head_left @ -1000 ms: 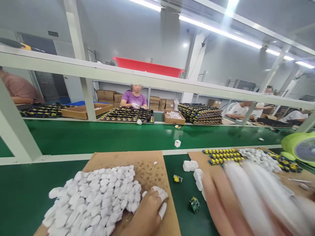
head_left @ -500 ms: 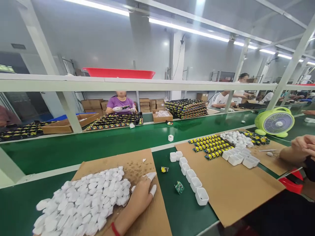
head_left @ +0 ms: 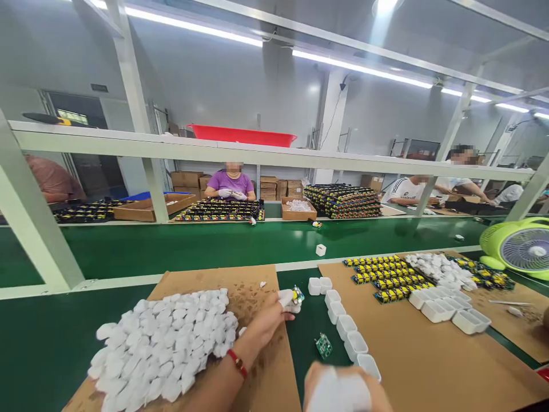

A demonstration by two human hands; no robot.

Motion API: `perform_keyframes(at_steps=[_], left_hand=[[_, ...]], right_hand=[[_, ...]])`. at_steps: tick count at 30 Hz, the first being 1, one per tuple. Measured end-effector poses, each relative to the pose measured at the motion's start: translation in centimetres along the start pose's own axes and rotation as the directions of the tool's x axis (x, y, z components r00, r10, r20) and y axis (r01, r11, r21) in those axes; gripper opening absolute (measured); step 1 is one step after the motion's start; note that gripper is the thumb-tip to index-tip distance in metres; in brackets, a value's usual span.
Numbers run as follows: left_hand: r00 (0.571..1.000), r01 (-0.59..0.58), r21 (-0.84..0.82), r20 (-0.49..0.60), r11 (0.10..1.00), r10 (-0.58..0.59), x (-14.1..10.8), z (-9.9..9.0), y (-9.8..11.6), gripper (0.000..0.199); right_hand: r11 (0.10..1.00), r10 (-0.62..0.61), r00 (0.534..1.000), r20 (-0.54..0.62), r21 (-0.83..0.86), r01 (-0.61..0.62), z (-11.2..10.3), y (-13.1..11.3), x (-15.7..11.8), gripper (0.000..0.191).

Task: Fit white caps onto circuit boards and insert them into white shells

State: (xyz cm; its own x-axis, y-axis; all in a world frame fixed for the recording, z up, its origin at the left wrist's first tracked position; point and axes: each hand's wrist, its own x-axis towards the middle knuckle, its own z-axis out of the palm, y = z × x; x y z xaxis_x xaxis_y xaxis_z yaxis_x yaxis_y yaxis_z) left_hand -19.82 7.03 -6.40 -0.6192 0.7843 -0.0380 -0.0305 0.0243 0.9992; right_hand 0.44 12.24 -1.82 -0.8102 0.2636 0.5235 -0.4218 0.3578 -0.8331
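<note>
My left hand [head_left: 271, 316], with white finger covers and a red bracelet on the wrist, pinches a small circuit board with a yellow part [head_left: 297, 295] over the gap between two cardboard sheets. Beneath that forearm lies a heap of white pads [head_left: 167, 343] on the left cardboard [head_left: 253, 280]. My right hand [head_left: 343, 392] is at the bottom edge, smeared by motion, with white material over its fingers; what it holds, if anything, is unclear. Just beyond it sits another green circuit board [head_left: 323, 346] on the green table. A row of open white plastic cases [head_left: 345, 326] runs alongside.
On the right cardboard [head_left: 412, 355] stand rows of yellow-topped boards [head_left: 388, 274], more white cases [head_left: 446, 306] and a white pile. A green fan [head_left: 523, 246] is at far right. Beyond the green belt [head_left: 240, 246], a person in purple [head_left: 231, 183] handles parts. A shelf beam crosses above.
My left hand has moved right from the cardboard and picked up the yellow-topped board from the green table. My right hand has come into view at the bottom. The view has turned left.
</note>
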Motion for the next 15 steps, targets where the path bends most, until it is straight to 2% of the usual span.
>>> perform_keyframes(at_steps=[2,4,6,7,9,11,15], left_hand=[[1.000,0.018,-0.184,0.018,0.983,-0.015,-1.2,-1.0,1.0,0.049],[1.000,0.013,-0.302,0.012,0.953,-0.009,-2.4,-1.9,1.9,0.062],[1.000,0.003,-0.365,-0.001,0.931,-0.003,-3.3,-2.7,2.5,0.066],[1.000,0.000,-0.383,-0.008,0.924,-0.003,-3.7,-3.0,2.6,0.066],[1.000,-0.001,-0.396,-0.020,0.918,-0.007,-4.3,-3.4,2.6,0.065],[1.000,0.003,-0.391,-0.023,0.920,-0.013,-4.8,-3.6,2.5,0.063],[0.999,-0.007,-0.366,-0.038,0.931,-0.008,-5.1,-3.9,2.7,0.054]], right_hand=[[0.998,0.061,0.996,-0.072,0.039,-0.058,1.2,1.5,0.2,0.031],[0.988,0.152,0.966,-0.210,0.035,-0.148,1.9,3.4,1.2,0.029],[0.973,0.194,0.929,-0.316,-0.056,-0.222,2.3,5.2,2.5,0.033],[0.963,0.180,0.929,-0.324,-0.132,-0.233,2.5,5.9,3.1,0.040],[0.938,0.138,0.953,-0.270,-0.274,-0.213,3.0,6.9,4.2,0.050],[0.915,0.111,0.981,-0.159,-0.368,-0.163,3.6,7.2,5.1,0.057],[0.905,0.086,0.996,0.040,-0.422,-0.061,4.6,7.0,7.0,0.051]])
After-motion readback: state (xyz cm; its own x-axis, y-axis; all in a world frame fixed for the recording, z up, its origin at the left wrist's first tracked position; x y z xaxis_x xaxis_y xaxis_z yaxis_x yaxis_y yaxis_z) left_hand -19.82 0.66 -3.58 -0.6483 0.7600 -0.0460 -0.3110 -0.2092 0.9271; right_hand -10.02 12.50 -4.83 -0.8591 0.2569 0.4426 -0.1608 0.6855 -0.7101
